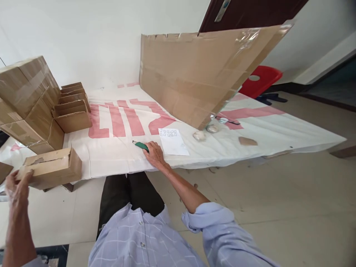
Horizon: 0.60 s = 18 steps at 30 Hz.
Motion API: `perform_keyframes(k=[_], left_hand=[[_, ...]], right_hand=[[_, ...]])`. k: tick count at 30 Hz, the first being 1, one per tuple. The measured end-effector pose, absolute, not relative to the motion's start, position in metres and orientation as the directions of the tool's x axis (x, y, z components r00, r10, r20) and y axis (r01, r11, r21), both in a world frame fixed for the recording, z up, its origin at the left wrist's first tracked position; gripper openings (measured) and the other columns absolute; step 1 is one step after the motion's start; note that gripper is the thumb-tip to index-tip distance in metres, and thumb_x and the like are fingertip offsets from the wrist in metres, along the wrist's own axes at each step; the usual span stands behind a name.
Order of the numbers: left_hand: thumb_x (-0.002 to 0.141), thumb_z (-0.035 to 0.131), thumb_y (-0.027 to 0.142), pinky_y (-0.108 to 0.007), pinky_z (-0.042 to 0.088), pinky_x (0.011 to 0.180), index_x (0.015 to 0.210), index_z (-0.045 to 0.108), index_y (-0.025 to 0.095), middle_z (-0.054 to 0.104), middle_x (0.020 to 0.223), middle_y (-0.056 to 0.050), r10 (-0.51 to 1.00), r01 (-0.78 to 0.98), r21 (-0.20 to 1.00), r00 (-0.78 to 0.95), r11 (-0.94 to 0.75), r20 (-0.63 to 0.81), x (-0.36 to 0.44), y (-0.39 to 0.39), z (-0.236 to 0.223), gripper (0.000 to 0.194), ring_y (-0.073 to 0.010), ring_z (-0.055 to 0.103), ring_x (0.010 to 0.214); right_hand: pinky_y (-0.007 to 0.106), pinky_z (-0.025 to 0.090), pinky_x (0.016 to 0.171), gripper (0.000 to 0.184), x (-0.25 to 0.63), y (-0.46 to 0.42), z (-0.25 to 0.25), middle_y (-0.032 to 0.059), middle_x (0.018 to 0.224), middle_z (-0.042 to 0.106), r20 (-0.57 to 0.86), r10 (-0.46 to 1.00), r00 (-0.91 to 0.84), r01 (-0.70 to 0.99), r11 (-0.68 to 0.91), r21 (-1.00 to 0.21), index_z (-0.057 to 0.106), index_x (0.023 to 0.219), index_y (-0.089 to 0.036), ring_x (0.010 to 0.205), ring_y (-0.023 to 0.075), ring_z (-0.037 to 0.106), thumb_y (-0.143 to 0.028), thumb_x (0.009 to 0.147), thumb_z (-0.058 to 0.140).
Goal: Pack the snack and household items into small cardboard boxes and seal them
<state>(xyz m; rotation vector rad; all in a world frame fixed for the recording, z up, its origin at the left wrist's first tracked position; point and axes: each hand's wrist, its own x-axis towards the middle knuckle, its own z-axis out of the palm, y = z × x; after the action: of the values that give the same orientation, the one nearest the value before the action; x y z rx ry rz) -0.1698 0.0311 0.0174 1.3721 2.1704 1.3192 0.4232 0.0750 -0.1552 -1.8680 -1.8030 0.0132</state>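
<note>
At the far left, my left hand (pixel 20 185) grips the near end of a closed, taped cardboard box (pixel 52 168) at the table's front edge. My right hand (pixel 155 154) is closed round a green box cutter (pixel 141 146), its tip pointing left just over the white cloth. Right beside that hand lies a sheet of paper (pixel 174 142) with two rows of small drawn marks. The fingers under the cutter are partly hidden.
Stacked cardboard boxes (pixel 30 96) stand at the left, with open small boxes (pixel 73 113) beside them. A large cardboard sheet (pixel 189 74) leans upright at the back. Two rolls of tape (pixel 199 135) and a cardboard scrap (pixel 247 141) lie right. Behind is a red chair (pixel 261 79).
</note>
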Motion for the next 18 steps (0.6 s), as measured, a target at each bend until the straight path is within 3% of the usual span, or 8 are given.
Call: perform_keyframes(k=[2, 6, 10, 15, 18], left_hand=[[0.072, 0.083, 0.075, -0.072, 0.061, 0.103, 0.125, 0.06, 0.033, 0.07, 0.12, -0.005, 0.803, 0.567, 0.8, -0.561, 0.193, 0.204, -0.13, 0.022, 0.011, 0.071, -0.0493, 0.068, 0.126], [0.058, 0.091, 0.072, -0.061, 0.066, 0.091, 0.132, 0.06, 0.028, 0.072, 0.126, -0.009, 0.92, 0.45, 0.889, -0.379, 0.088, 0.101, -0.06, 0.023, 0.006, 0.092, -0.042, 0.074, 0.109], [0.046, 0.103, 0.059, -0.05, 0.065, 0.093, 0.131, 0.058, 0.028, 0.067, 0.142, -0.012, 0.976, 0.347, 0.936, -0.175, -0.064, 0.132, -0.031, 0.042, 0.006, 0.101, -0.0416, 0.07, 0.127], [0.037, 0.109, 0.049, -0.052, 0.059, 0.112, 0.127, 0.053, 0.029, 0.065, 0.141, -0.01, 0.982, 0.246, 0.955, -0.047, -0.166, 0.183, -0.023, 0.067, 0.01, 0.108, -0.0423, 0.056, 0.148], [0.035, 0.111, 0.046, -0.052, 0.057, 0.116, 0.126, 0.053, 0.03, 0.064, 0.14, -0.009, 0.981, 0.229, 0.957, -0.035, -0.178, 0.191, -0.02, 0.076, 0.006, 0.109, -0.0414, 0.055, 0.149]], right_hand=[[0.044, 0.046, 0.097, 0.032, 0.424, 0.075, -0.155, 0.0173, 0.123, 0.069, 0.361, 0.927, 0.105, 0.917, 0.05, -0.396, 0.07, 0.13, -0.017, 0.114, 0.0341, 0.056, -0.024, 0.102, 0.057], [0.046, 0.046, 0.097, 0.031, 0.424, 0.075, -0.155, 0.0165, 0.12, 0.069, 0.391, 0.914, 0.104, 0.905, 0.076, -0.419, 0.07, 0.129, -0.019, 0.113, 0.0342, 0.056, -0.023, 0.102, 0.054], [0.045, 0.047, 0.096, 0.029, 0.423, 0.075, -0.154, 0.0166, 0.118, 0.068, 0.39, 0.914, 0.11, 0.899, 0.075, -0.431, 0.07, 0.127, -0.018, 0.112, 0.034, 0.055, -0.024, 0.102, 0.056], [0.045, 0.047, 0.095, 0.03, 0.422, 0.074, -0.149, 0.0178, 0.12, 0.068, 0.374, 0.922, 0.1, 0.905, 0.072, -0.419, 0.07, 0.129, -0.017, 0.112, 0.0342, 0.056, -0.025, 0.105, 0.054], [0.045, 0.047, 0.098, 0.03, 0.421, 0.074, -0.147, 0.0174, 0.121, 0.068, 0.359, 0.927, 0.104, 0.913, 0.054, -0.405, 0.07, 0.13, -0.017, 0.113, 0.0338, 0.057, -0.023, 0.104, 0.055]])
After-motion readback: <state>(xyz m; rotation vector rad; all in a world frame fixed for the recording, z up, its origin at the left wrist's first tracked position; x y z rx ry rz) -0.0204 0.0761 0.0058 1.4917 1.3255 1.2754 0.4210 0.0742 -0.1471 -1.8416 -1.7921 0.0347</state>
